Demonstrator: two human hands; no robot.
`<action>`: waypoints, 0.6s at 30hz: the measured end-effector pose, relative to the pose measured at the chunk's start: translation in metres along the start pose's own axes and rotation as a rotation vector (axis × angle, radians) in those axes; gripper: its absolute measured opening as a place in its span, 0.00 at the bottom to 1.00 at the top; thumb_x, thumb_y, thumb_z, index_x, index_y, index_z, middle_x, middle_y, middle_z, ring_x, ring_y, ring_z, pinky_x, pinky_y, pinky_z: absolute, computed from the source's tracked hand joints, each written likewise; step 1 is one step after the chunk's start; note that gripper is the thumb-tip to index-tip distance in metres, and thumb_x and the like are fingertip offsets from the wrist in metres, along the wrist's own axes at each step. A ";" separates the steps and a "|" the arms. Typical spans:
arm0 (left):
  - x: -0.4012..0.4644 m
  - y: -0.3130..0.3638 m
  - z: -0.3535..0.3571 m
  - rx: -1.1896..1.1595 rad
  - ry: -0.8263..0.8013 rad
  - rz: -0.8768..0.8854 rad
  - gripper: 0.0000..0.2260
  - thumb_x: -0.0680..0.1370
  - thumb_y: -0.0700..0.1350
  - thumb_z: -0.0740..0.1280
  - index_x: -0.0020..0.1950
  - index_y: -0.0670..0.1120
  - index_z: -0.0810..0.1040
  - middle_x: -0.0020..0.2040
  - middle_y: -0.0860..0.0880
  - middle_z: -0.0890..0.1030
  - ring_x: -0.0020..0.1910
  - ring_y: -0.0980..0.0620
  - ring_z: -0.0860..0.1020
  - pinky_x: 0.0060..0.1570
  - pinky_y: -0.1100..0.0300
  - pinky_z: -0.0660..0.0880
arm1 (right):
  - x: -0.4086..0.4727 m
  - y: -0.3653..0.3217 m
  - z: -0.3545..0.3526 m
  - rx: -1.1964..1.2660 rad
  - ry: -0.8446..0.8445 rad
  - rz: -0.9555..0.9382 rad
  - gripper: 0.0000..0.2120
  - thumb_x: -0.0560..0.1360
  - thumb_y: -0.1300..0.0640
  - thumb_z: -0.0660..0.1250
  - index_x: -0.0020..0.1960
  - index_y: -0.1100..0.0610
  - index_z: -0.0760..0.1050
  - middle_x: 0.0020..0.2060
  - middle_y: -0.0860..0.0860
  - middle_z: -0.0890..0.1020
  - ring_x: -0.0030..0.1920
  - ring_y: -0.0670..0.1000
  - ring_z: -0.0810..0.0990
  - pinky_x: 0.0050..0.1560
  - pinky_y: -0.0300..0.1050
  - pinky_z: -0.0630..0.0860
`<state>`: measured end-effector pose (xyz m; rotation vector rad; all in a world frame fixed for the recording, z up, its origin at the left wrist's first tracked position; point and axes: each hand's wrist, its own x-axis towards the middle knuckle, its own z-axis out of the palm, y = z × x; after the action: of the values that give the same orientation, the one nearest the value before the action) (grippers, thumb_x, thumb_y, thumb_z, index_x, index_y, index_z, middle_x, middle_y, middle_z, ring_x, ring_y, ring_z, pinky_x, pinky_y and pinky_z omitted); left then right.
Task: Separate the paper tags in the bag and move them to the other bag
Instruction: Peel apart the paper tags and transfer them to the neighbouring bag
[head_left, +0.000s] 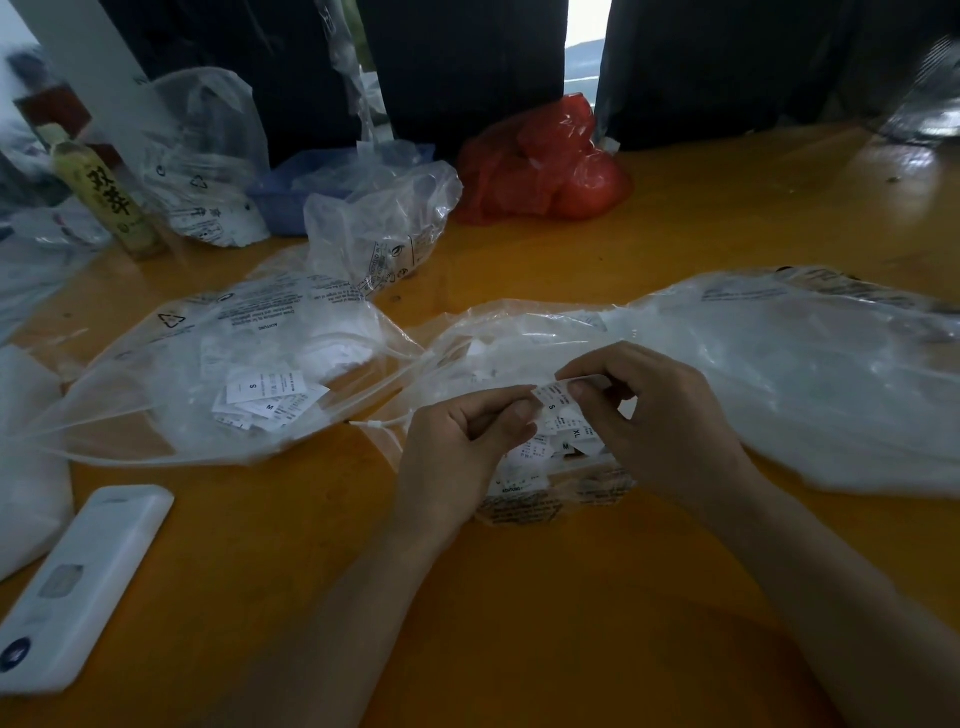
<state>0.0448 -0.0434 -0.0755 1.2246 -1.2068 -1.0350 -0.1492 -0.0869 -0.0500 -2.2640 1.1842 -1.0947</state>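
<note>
Paper tag (551, 396) marked S sat pinched between left hand (457, 447) and right hand (657, 421), above source bag (727, 374) mouth, likely for peeling apart. Loose tags (566, 441) lay beneath. Destination bag (218, 374) lay close left, mouth toward hands, for short transfer.

Both forearms are bare, the left hand (457, 441) and right hand (660, 415) without rings or gloves.

Head view, down over table (675, 218)
</note>
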 end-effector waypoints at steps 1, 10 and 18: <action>0.000 0.000 0.000 -0.008 -0.001 -0.003 0.07 0.80 0.47 0.73 0.57 0.53 0.87 0.52 0.53 0.89 0.51 0.51 0.88 0.55 0.59 0.84 | 0.000 0.000 0.000 -0.004 -0.003 -0.010 0.07 0.81 0.61 0.69 0.57 0.54 0.83 0.46 0.42 0.80 0.49 0.39 0.79 0.48 0.26 0.73; 0.000 0.002 0.000 -0.012 -0.059 -0.007 0.09 0.78 0.49 0.76 0.58 0.56 0.87 0.53 0.52 0.89 0.54 0.52 0.87 0.57 0.61 0.82 | 0.001 -0.001 0.001 0.075 0.086 0.023 0.08 0.81 0.61 0.68 0.57 0.54 0.82 0.46 0.35 0.79 0.51 0.39 0.80 0.48 0.27 0.74; 0.000 0.004 0.000 -0.025 -0.050 0.003 0.09 0.77 0.51 0.75 0.57 0.59 0.86 0.53 0.53 0.89 0.55 0.53 0.87 0.57 0.62 0.81 | 0.000 -0.003 -0.001 0.104 0.074 0.021 0.08 0.81 0.61 0.68 0.57 0.52 0.82 0.47 0.34 0.79 0.49 0.41 0.81 0.49 0.30 0.77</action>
<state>0.0442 -0.0428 -0.0718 1.1832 -1.2297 -1.0811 -0.1479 -0.0847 -0.0476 -2.1449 1.1493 -1.2130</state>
